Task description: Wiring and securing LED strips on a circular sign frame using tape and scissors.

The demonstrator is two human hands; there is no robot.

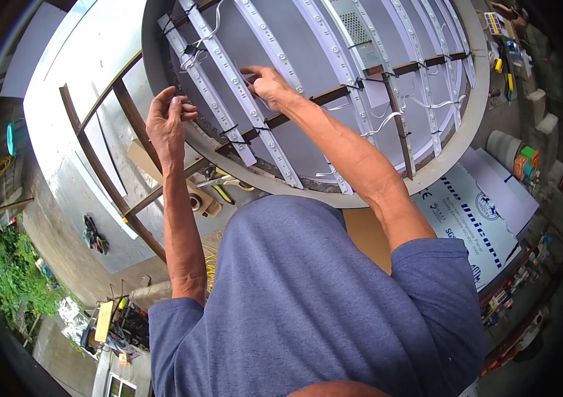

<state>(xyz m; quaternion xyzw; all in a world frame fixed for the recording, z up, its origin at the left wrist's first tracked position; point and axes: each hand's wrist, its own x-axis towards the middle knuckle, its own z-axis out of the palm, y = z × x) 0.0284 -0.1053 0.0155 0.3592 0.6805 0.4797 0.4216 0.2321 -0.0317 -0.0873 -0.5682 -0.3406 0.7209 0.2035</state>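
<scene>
Your right hand (249,78), fingers bent, grip unclear, is just right of the second LED strip (235,83), which slants far-left to near-right inside the round frame (479,66); your left hand (167,122), loosely open, flanks the leftmost LED strip (207,96).

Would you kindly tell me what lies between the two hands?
In the head view, the leftmost LED strip and the second LED strip lie there.
</scene>
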